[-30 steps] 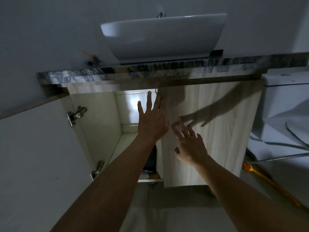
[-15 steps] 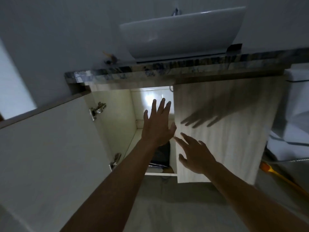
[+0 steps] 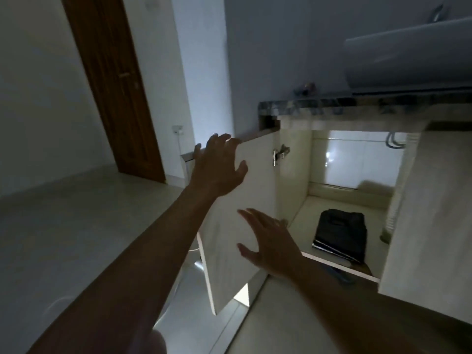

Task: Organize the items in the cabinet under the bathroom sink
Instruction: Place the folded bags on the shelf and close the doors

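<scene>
Mid-frame, the left hand [image 3: 217,167] spreads loose fingers at the top of the open cabinet door [image 3: 226,277] — the right hand [image 3: 268,241] is splayed below, grasping nothing.

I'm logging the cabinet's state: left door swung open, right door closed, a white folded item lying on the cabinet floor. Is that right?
No. The head view shows the folded item on the cabinet floor is black, not white. The left door is swung open and the right door closed.
</scene>
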`<move>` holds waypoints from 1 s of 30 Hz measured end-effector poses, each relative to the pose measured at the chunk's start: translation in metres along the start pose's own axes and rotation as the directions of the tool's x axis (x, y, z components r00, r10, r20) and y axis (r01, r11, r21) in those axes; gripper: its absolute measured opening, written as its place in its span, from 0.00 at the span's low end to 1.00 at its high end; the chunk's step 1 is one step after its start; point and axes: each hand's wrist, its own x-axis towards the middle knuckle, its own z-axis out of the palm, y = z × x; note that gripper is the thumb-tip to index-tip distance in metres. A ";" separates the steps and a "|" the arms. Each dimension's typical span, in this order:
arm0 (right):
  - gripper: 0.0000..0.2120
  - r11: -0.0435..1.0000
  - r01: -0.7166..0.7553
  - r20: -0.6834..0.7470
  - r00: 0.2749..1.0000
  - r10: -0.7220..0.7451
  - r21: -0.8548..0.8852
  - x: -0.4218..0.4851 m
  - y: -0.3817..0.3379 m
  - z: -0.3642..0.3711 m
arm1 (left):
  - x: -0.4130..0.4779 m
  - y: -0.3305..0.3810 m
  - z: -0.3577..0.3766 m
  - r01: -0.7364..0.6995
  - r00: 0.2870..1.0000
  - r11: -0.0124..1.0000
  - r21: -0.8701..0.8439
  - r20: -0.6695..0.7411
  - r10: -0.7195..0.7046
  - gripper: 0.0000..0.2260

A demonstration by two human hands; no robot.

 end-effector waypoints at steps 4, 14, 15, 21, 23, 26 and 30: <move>0.44 0.994 -0.054 -0.033 0.998 0.057 0.096 0.032 -0.049 0.026 | -0.010 -0.035 -0.019 0.102 0.980 0.972 0.213 0.145 -0.135 0.27; 0.37 0.949 -0.174 -0.376 0.887 0.267 0.264 0.027 -0.084 0.036 | -0.014 -0.001 -0.031 0.063 0.985 0.996 -0.068 -0.158 -0.073 0.22; 0.35 0.957 -0.148 -0.397 0.886 0.240 0.249 0.021 -0.074 0.030 | -0.014 0.007 -0.036 0.042 0.982 0.992 -0.116 -0.177 -0.062 0.22; 0.29 0.982 -0.078 -0.395 0.908 0.141 0.171 -0.044 0.005 -0.009 | -0.021 0.074 -0.032 -0.190 0.953 0.890 -0.415 -0.295 0.066 0.19; 0.25 0.961 -0.159 -0.384 0.892 0.239 0.228 -0.069 0.029 -0.029 | -0.025 0.108 -0.017 -0.283 0.930 0.824 -0.491 -0.352 0.109 0.17; 0.20 0.910 -0.339 -0.398 0.820 0.411 0.240 -0.096 0.064 -0.056 | -0.023 0.149 0.013 -0.315 0.945 0.787 -0.530 -0.251 0.209 0.22; 0.18 0.797 -0.546 -0.406 0.688 0.602 0.257 -0.112 0.111 -0.081 | -0.003 0.193 0.050 -0.334 0.937 0.819 -0.466 -0.076 0.340 0.29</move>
